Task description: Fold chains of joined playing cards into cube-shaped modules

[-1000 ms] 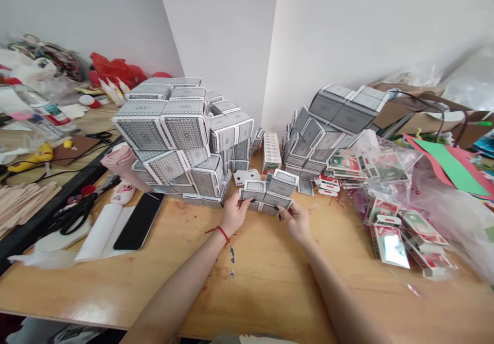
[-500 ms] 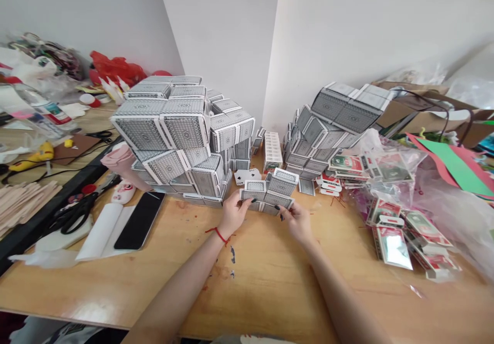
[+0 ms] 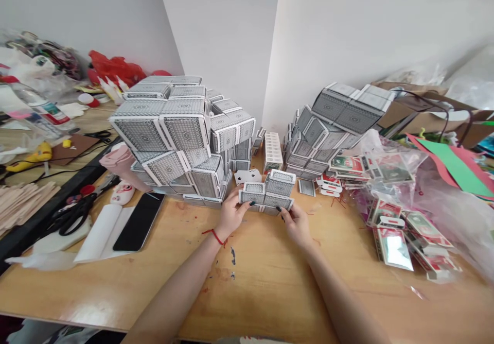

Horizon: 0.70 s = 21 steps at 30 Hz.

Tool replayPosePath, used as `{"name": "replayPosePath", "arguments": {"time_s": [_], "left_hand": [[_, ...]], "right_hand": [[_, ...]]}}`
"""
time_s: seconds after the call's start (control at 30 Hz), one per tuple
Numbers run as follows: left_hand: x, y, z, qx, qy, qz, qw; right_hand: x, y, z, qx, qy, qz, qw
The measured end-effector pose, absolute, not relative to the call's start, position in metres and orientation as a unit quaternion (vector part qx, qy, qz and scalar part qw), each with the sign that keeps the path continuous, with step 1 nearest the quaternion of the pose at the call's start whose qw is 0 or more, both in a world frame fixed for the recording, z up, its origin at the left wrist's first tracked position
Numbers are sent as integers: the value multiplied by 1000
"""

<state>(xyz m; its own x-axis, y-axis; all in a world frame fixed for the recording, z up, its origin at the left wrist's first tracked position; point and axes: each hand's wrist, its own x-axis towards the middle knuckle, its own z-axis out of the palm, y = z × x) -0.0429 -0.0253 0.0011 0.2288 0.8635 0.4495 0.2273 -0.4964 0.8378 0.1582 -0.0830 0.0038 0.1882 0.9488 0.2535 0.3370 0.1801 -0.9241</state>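
A small stepped block of grey-backed playing cards is between my hands at the middle of the table. My left hand grips its left end, thumb on the front face. On the right end, my right hand has its thumb and fingers closed. Whether the block's underside touches the table is hard to see. Just behind it are loose cards lying face up and a long white patterned stack. A tall structure of card blocks rises to the left, and another card structure stands to the right.
A black phone, a white paper roll and black scissors lie on the left. Card boxes and clear plastic wrap cover the right side. A wall closes off the back.
The right part of the card block has shifted slightly left and sits more level, its upper box less tilted. Both hands keep their hold.
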Motion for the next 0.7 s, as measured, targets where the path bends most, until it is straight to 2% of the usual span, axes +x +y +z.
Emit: {"name": "replayPosePath", "arguments": {"time_s": [0.27,0.7], "left_hand": [[-55,-29,2,773,357,437,291],[-49,-26,8,786,339,462,230]], "right_hand": [[166,-82,1,-555,-583,300,512],[168,-78,-8,-552,-569,311,525]]}}
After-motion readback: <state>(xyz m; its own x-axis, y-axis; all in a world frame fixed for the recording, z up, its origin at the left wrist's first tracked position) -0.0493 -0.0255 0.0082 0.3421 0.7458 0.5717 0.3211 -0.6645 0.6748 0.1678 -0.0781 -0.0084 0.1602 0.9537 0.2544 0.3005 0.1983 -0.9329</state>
